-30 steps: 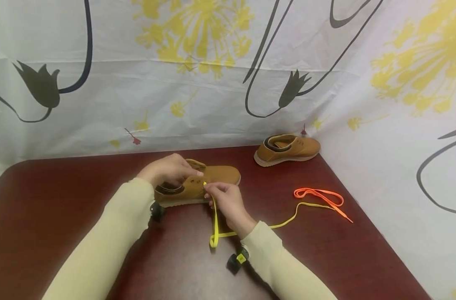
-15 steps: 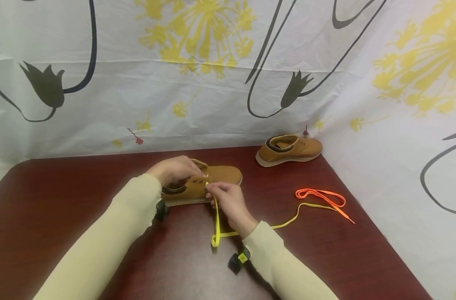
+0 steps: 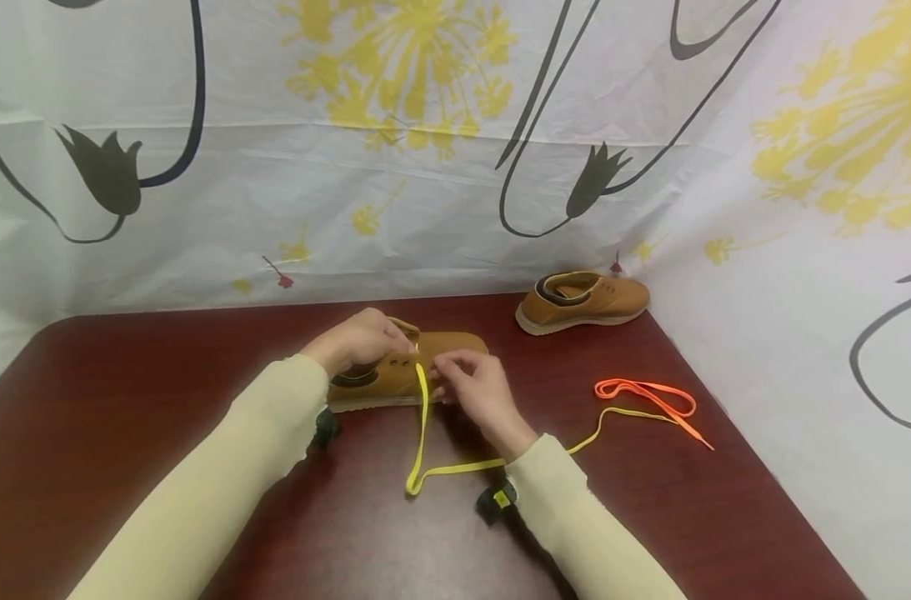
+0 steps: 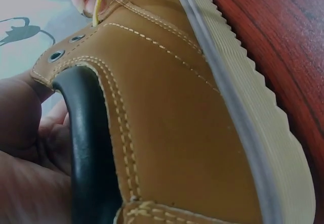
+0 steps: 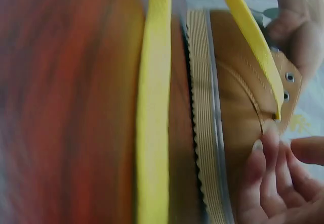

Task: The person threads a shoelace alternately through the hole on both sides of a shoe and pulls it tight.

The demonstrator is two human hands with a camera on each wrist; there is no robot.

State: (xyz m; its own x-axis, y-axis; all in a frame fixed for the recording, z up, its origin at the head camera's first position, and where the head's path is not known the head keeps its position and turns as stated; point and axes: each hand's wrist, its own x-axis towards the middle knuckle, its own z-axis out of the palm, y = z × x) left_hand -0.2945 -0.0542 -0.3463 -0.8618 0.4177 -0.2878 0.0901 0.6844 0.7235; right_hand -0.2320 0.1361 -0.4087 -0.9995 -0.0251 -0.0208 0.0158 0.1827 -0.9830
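A tan shoe point(image 3: 387, 387) stands on the table, toe to the right, with a yellow shoelace point(image 3: 422, 425) running through its front eyelet. My left hand point(image 3: 361, 340) reaches over the shoe opening; its fingertips pinch the lace's end at the inner side of the eyelet flap. Much of that hand is hidden behind the flap in the left wrist view, where bare metal eyelets point(image 4: 56, 56) show. My right hand point(image 3: 479, 390) is beside the shoe's front, fingers loosely bent. Nothing lies between its fingers in the right wrist view, and the lace hangs free of them.
A second tan shoe point(image 3: 583, 302), unlaced, stands at the back right corner. An orange shoelace point(image 3: 650, 392) lies folded at the right, overlapping the yellow lace's far end. A patterned white cloth point(image 3: 440, 208) rises behind the dark red table point(image 3: 200, 367).
My right hand has let go of the yellow shoelace and moved slightly right. My left fingertips have come forward to the lace end. The hanging loop has shifted left.
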